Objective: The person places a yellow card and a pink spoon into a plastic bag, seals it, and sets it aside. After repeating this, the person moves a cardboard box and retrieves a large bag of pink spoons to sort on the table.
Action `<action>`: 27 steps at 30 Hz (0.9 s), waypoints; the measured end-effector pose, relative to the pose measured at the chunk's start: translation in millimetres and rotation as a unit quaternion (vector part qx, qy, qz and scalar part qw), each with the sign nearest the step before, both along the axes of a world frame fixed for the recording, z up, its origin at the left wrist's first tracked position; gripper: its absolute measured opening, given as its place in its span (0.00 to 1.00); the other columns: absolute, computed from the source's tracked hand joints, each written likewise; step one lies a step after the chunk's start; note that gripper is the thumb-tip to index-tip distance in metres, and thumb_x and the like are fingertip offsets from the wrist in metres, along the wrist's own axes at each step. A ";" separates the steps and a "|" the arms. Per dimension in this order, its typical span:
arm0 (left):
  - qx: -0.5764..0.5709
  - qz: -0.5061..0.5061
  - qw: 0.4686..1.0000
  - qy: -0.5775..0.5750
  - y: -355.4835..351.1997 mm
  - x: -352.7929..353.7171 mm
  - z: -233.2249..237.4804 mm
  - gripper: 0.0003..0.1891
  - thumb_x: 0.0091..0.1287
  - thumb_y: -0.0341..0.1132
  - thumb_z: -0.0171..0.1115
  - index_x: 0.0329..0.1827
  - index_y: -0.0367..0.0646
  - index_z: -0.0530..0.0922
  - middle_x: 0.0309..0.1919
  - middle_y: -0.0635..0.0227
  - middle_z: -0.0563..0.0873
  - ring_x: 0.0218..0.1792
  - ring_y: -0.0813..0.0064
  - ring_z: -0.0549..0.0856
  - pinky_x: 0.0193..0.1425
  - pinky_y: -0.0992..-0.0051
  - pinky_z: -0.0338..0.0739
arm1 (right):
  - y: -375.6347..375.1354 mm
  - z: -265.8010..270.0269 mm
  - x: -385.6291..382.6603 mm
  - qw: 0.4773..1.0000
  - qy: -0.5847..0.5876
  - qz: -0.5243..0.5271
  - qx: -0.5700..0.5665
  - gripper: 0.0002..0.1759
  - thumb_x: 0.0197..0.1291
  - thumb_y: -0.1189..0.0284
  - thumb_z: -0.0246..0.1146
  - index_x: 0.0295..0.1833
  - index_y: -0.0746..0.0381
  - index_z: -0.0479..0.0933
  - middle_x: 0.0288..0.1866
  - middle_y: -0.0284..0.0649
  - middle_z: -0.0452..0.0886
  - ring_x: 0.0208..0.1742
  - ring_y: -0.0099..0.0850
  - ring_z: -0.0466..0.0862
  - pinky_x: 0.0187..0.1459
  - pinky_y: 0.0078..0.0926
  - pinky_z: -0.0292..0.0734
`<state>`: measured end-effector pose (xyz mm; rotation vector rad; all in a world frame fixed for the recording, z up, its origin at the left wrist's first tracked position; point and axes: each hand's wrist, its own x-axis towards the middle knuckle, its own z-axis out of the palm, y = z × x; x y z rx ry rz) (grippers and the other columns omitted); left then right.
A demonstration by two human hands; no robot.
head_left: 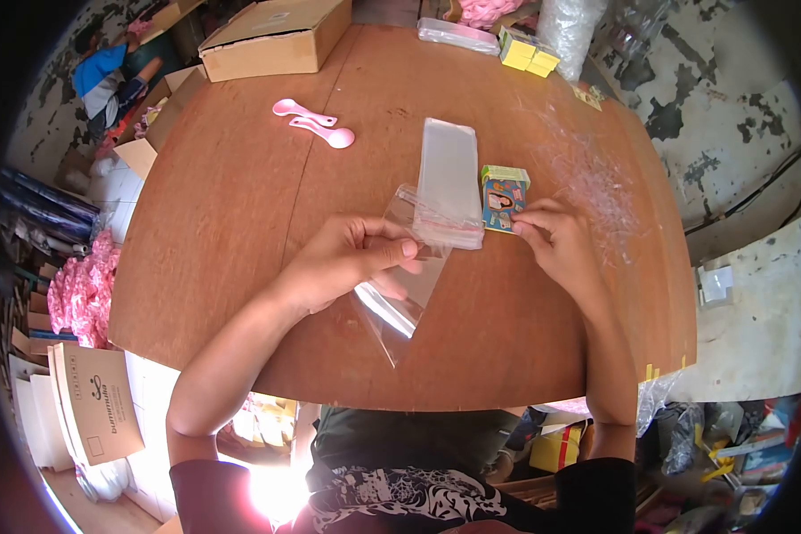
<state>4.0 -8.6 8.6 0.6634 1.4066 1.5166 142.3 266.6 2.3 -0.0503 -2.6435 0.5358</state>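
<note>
My left hand [365, 258] is closed on a clear plastic bag [423, 276], pinched between thumb and fingers and hanging at a slant over the table. Just beyond it lies a stack of clear plastic bags [448, 169], its near end partly behind the held bag. My right hand [552, 236] pinches the lower right corner of a small printed card [505, 203], blue with a picture on it. This card lies on a stack with a yellow-green end, right beside the bags. Two pink plastic spoons [322, 132] lie farther off to the left.
Thin clear strips [601, 182] are scattered on the wooden table [214, 231] at right. A cardboard box [276, 40] stands at the far left, yellow small boxes [528, 52] and a plastic-wrapped pack [458, 36] at the back. Another person [107, 80] is at the upper left.
</note>
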 end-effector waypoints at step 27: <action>-0.033 -0.037 0.995 0.091 11.2 16.1 -14.5 0.12 0.69 0.36 0.63 0.47 0.37 0.84 0.39 0.66 0.87 0.36 0.79 0.86 0.39 0.79 0.82 | -57.9 4.3 10.9 0.912 0.138 0.017 -0.387 0.09 0.66 0.73 0.63 0.45 0.69 0.81 0.33 0.35 0.84 0.28 0.16 0.78 0.30 0.14 0.76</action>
